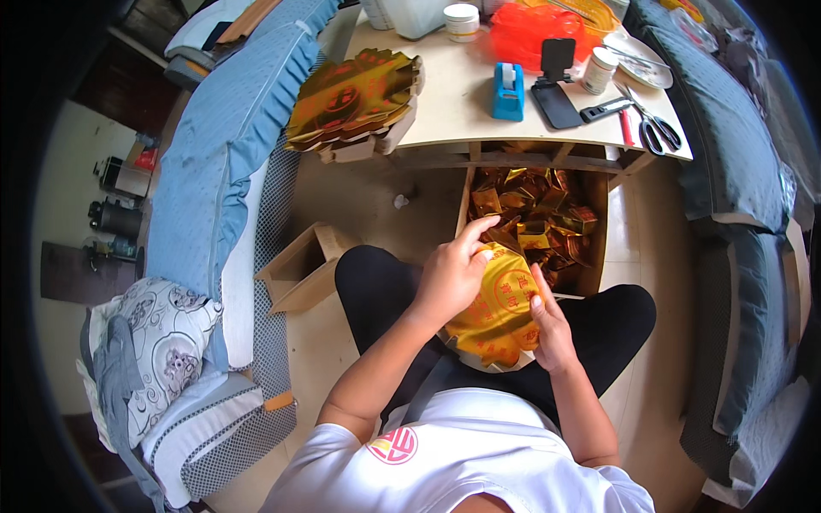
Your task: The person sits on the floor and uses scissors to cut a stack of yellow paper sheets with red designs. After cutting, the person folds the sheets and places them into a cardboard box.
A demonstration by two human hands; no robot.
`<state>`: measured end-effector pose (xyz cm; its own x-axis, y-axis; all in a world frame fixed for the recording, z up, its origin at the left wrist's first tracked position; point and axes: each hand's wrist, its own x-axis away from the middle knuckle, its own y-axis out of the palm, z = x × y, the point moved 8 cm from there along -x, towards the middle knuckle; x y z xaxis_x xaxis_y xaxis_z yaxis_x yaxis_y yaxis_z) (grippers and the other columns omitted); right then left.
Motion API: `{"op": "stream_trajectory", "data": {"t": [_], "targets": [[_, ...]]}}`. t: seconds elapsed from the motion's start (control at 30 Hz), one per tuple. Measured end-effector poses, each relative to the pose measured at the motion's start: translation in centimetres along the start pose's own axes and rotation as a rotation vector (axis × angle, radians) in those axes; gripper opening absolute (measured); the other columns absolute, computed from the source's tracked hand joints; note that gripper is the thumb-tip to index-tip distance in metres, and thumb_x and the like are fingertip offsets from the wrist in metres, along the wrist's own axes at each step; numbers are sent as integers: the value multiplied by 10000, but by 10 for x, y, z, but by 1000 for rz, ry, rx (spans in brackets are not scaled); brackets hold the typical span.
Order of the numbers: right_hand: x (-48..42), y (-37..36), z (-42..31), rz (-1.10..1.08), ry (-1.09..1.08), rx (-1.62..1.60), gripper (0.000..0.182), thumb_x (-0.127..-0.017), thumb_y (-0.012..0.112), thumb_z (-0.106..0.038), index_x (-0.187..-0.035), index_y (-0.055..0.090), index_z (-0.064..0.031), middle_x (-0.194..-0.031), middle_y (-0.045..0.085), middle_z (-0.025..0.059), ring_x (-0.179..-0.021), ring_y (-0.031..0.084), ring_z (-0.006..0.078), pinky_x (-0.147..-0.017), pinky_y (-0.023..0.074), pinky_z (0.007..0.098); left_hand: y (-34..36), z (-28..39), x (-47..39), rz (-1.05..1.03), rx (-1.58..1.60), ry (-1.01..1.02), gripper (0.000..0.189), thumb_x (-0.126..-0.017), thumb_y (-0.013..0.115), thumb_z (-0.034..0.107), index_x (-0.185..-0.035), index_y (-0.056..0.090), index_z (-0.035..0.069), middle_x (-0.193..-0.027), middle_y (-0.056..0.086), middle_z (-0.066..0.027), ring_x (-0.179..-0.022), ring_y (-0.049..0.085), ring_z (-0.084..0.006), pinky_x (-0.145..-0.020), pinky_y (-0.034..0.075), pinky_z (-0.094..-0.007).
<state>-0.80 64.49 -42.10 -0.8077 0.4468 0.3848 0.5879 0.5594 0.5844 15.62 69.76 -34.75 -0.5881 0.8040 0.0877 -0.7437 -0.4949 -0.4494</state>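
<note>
A gold foil paper sheet point(500, 301) with red printed characters and a scalloped edge lies over my lap, tilted. My left hand point(452, 276) pinches its upper left edge between thumb and fingers. At the sheet's right edge, my right hand point(551, 327) grips it with the thumb on top. Just beyond the sheet, an open box point(605, 237) holds many folded gold foil paper pieces point(532, 234). A stack of similar gold sheets point(349, 96) rests at the table's left front corner, partly overhanging the edge.
On the table point(442, 122) are a blue tape dispenser point(508, 96), a black phone stand point(555, 102), a utility knife point(606, 109), scissors point(654, 125), a white jar point(600, 70) and a red mesh bag point(532, 32). An open cardboard box point(308, 269) stands left of my knee, beside a blue-covered sofa point(199, 147).
</note>
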Motion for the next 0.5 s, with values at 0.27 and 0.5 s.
{"op": "stream_trajectory", "data": {"t": [0.27,0.5], "targets": [[16,-15,40,73,76,-235,615,-1032,449,-262,-1561,151,-167,-1533,333,109,-1380,386,281,-1107,365,454,4,-5,2,-173,33,-30,540,-908,608,73,-1421,447,120,-1131,675,-221,-1150,624,-315,-986,455,-384],[15,-25,53,-55,161,16,584,-1044,439,-278,-1546,192,-108,-1515,356,94,-1386,355,216,-1123,300,358,1,-47,10,-223,463,-187,229,-1002,563,203,-1052,635,-9,-909,616,40,-822,523,-31,-753,444,-202]]}}
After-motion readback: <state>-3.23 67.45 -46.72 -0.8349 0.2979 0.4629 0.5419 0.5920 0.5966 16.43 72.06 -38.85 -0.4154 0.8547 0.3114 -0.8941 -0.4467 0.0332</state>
